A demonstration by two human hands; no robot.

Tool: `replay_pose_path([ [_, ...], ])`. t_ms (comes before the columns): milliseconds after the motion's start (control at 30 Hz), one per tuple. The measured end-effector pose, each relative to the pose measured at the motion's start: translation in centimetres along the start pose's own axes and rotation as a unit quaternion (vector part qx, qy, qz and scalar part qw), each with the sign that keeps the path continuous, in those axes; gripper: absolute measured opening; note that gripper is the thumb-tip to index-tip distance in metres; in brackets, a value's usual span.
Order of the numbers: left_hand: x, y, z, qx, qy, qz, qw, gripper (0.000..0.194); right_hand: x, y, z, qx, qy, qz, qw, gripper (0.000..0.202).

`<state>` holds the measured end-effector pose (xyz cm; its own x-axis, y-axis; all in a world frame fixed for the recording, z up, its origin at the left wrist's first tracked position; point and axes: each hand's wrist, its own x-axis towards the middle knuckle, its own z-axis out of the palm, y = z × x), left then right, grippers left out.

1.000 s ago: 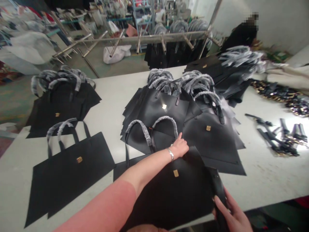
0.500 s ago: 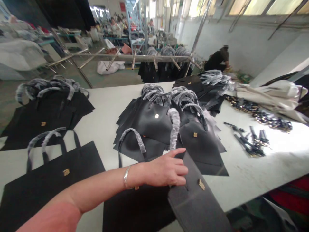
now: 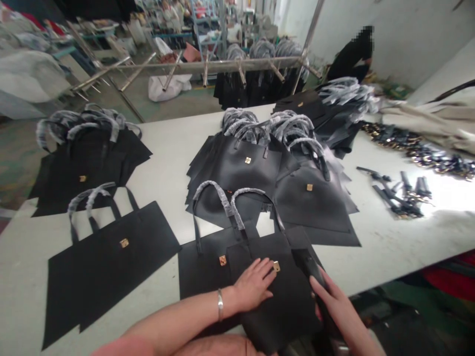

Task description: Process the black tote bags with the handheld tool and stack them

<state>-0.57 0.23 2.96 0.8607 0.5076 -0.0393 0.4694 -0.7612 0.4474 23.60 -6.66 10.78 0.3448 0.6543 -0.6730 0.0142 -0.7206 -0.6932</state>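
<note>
My left hand [image 3: 256,284], with a silver bracelet at the wrist, lies flat with fingers spread on a black handbag [image 3: 285,301], just left of its gold clasp [image 3: 276,266]. My right hand [image 3: 330,294] is closed on the bag's right side, thumb on top, where a dark folded edge rises; its other fingers are mostly hidden. The bag's handle [image 3: 247,195], wrapped in clear plastic, stands up behind. Under and left of this bag lies another black handbag [image 3: 202,267] with a gold clasp.
Flat black handbags [image 3: 115,262] lie on the white table [image 3: 163,143] at left, with piles [image 3: 248,170] behind. Short straps [image 3: 401,198] with metal fittings are at right. A metal rack [image 3: 170,66] stands beyond the table; a person [image 3: 349,62] is at the back right.
The handbag at my left hand, tilted before, now lies flatter with its handle upright. My left hand has moved down and opened on it. My right hand has come into view at its right side.
</note>
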Motion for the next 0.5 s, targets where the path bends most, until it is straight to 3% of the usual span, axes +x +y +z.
replay_pose_path([
  [133,-1.1,0.3,2.3,-0.020,-0.006,0.017,1.000,0.054,2.9,-1.5,2.0,-0.061,-0.048,0.012,0.997,0.078],
  [300,-1.3,-0.2,2.1,-0.017,0.004,0.026,1.000,0.052,4.3,-3.5,2.5,-0.057,-0.047,0.021,0.997,0.073],
  [500,-1.2,0.0,1.9,0.006,0.012,0.022,1.000,0.052,3.7,-2.6,1.8,-0.057,-0.064,0.044,0.995,0.076],
])
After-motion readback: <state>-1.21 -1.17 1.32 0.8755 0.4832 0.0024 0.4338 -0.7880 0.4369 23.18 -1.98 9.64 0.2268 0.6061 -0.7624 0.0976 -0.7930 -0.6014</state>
